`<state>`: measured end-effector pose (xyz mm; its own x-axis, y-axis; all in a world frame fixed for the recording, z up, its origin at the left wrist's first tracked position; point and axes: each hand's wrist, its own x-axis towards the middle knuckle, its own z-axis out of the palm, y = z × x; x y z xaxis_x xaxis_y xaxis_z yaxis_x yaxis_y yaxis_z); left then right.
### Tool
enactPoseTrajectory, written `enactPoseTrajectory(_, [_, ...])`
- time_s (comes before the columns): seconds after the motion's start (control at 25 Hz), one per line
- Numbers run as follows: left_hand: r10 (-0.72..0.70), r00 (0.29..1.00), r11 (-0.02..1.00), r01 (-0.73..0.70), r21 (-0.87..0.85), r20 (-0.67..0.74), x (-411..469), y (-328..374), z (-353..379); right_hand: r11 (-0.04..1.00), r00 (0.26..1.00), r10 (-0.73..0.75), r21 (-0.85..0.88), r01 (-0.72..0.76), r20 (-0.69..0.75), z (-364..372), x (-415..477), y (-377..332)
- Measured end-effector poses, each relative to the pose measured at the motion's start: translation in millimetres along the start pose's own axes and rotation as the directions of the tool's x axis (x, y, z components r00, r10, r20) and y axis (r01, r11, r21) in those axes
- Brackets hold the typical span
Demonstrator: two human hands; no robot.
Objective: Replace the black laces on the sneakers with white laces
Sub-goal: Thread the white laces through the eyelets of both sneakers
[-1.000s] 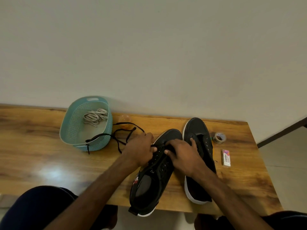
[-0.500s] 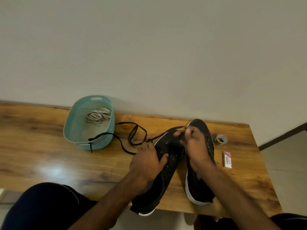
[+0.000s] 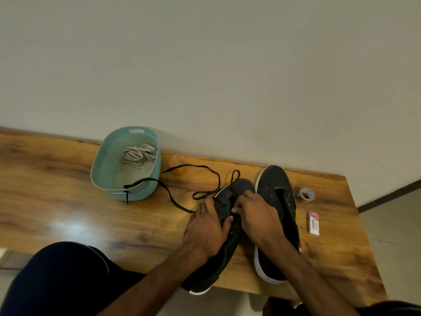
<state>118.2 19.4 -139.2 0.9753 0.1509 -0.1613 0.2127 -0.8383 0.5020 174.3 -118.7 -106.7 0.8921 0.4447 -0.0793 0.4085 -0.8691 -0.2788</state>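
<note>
Okay, right hand (image 3: 257, 217) is back down from its pull, at the toe-end eyelets of the left sneaker (image 3: 242, 187). Its fingers (image 3: 245, 198) are curled there; can't tell if they pinch lace. Left hand (image 3: 208, 231) grips that sneaker. More black lace (image 3: 218, 179) lies slack beyond the left fingers, so unthreading looks nearly done. White laces (image 3: 139, 155) sit in the basket (image 3: 98, 169), well left of the fingers.

**A:** The left hand (image 3: 206, 226) is gripping the held sneaker (image 3: 242, 187) across its side, thumb lying on the eyelets.

**B:** And the right hand (image 3: 257, 215) is pinching at that same eyelet row. The black lace (image 3: 193, 165) is trailing loose over the table (image 3: 68, 201), one end draping over the basket (image 3: 107, 165).

**A:** The white laces (image 3: 139, 153) are sitting inside it, and the second sneaker (image 3: 275, 181) is lying just beside the first.
</note>
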Motion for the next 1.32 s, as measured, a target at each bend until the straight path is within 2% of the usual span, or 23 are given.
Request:
enactPoseTrajectory(0.08, [-0.006, 1.0, 1.0, 0.006, 0.009, -0.013, 0, 0, 2, 0.995, 0.995, 0.071, 0.074, -0.066, -0.067, -10, 3, 11])
enactPoseTrajectory(0.16, [-0.008, 1.0, 1.0, 0.008, 0.0, -0.016, 0, 0, 2, 0.987, 0.994, 0.072, 0.149, -0.06, -0.077, -15, 4, 15])
enactPoseTrajectory(0.32, [-0.022, 0.997, 0.997, 0.017, 0.072, 0.071, 0, -1, 5, 0.999, 0.999, 0.0, -0.044, 0.002, 0.042, -1, -2, -2])
enactPoseTrajectory(0.52, [-0.04, 0.989, 0.979, 0.012, 0.202, 0.139, 4, 0, 8, 0.996, 0.996, 0.081, -0.034, -0.08, 0.024, 6, -1, -8])
enactPoseTrajectory(0.56, [-0.044, 0.988, 0.978, 0.012, 0.211, 0.145, 3, 0, 8, 0.996, 0.996, 0.086, 0.02, -0.086, 0.006, 6, 0, -5])
enactPoseTrajectory(0.64, [-0.049, 0.989, 0.974, 0.015, 0.227, 0.142, 2, 0, 8, 0.943, 0.981, 0.166, 0.306, -0.127, -0.103, -6, 3, 2])
enactPoseTrajectory(0.68, [-0.055, 0.989, 0.973, 0.023, 0.23, 0.135, 2, -1, 8, 0.867, 0.957, 0.235, 0.483, -0.127, -0.172, -18, 7, 7])
enactPoseTrajectory(0.72, [-0.063, 0.99, 0.972, 0.032, 0.231, 0.124, 2, -2, 8, 0.748, 0.92, 0.313, 0.658, -0.087, -0.234, -36, 13, 12])
enactPoseTrajectory(0.8, [-0.066, 0.992, 0.971, 0.04, 0.236, 0.103, 2, -1, 9, 0.371, 0.844, 0.453, 0.922, 0.114, -0.286, -81, 12, 26])
enactPoseTrajectory(0.84, [-0.064, 0.993, 0.969, 0.038, 0.244, 0.1, 2, 0, 10, 0.148, 0.834, 0.493, 0.968, 0.202, -0.249, -103, 8, 32])
enactPoseTrajectory(0.88, [-0.062, 0.993, 0.967, 0.034, 0.252, 0.104, 2, 0, 10, -0.033, 0.842, 0.496, 0.965, 0.261, -0.211, -120, 2, 39])
enactPoseTrajectory(0.92, [-0.061, 0.992, 0.966, 0.031, 0.257, 0.11, 2, 0, 10, -0.086, 0.854, 0.481, 0.959, 0.27, -0.197, -126, -1, 44])
enactPoseTrajectory(0.96, [-0.062, 0.992, 0.965, 0.031, 0.26, 0.114, 3, -1, 11, 0.003, 0.868, 0.455, 0.975, 0.224, -0.2, -124, -3, 44])
enactPoseTrajectory(1.0, [-0.063, 0.991, 0.963, 0.03, 0.268, 0.117, 3, -1, 12, 0.21, 0.886, 0.41, 0.968, 0.138, -0.216, -113, -3, 40])
enactPoseTrajectory(1.04, [-0.062, 0.991, 0.961, 0.027, 0.276, 0.119, 3, -1, 12, 0.48, 0.922, 0.317, 0.876, 0.046, -0.222, -95, 0, 34])
enactPoseTrajectory(1.08, [-0.06, 0.991, 0.96, 0.024, 0.278, 0.123, 3, -2, 13, 0.728, 0.962, 0.198, 0.685, -0.015, -0.189, -73, 1, 24])
enactPoseTrajectory(1.12, [-0.062, 0.99, 0.961, 0.025, 0.274, 0.127, 3, -2, 13, 0.905, 0.991, 0.085, 0.424, -0.032, -0.107, -48, 2, 14])
enactPoseTrajectory(1.16, [-0.066, 0.989, 0.963, 0.029, 0.27, 0.129, 3, -2, 13, 0.986, 1.0, 0.007, 0.169, -0.006, -0.009, -27, 1, 3])
enactPoseTrajectory(1.2, [-0.068, 0.989, 0.963, 0.032, 0.267, 0.128, 3, -2, 13, 1.0, 0.998, -0.015, -0.008, 0.015, 0.061, -11, -1, -5])
enactPoseTrajectory(1.24, [-0.071, 0.99, 0.963, 0.036, 0.267, 0.124, 3, -2, 12, 0.996, 0.996, -0.002, -0.092, 0.01, 0.088, -2, -2, -10])
enactPoseTrajectory(1.32, [-0.086, 0.988, 0.963, 0.049, 0.266, 0.131, 4, -1, 13, 0.995, 0.996, 0.06, -0.078, -0.054, 0.07, 3, -2, -11])
